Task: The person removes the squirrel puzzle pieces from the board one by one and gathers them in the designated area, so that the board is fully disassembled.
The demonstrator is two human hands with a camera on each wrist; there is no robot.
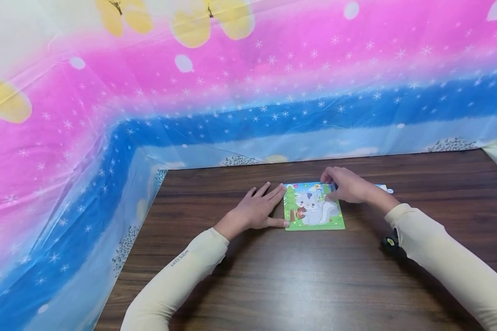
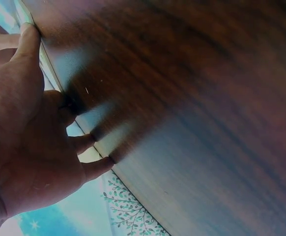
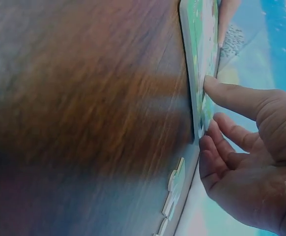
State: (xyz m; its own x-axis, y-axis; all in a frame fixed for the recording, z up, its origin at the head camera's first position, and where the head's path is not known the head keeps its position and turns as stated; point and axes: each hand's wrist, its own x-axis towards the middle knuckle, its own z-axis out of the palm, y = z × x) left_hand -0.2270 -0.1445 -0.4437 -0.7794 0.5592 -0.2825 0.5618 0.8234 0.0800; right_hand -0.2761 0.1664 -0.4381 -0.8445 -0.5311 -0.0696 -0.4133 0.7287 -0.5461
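A square jigsaw puzzle [image 1: 314, 209] with a white squirrel holding an acorn, green trees and a blue sky lies flat on the table. My left hand [image 1: 258, 209] rests at its left side with fingers spread. The left index fingertip meets the upper left corner and the thumb the lower left. Over the upper right corner is my right hand [image 1: 348, 184], its thumb touching the picture. In the right wrist view, the other right fingers [image 3: 214, 157] bend loosely by the puzzle's edge. No piece shows between thumb and fingers. The right hand hides part of that corner.
Loose puzzle pieces [image 3: 175, 189] lie on the table just beyond the right hand, partly behind the wrist in the head view. The dark wood table [image 1: 252, 280] ends at a pink and blue patterned cloth [image 1: 248, 105] along the back and left.
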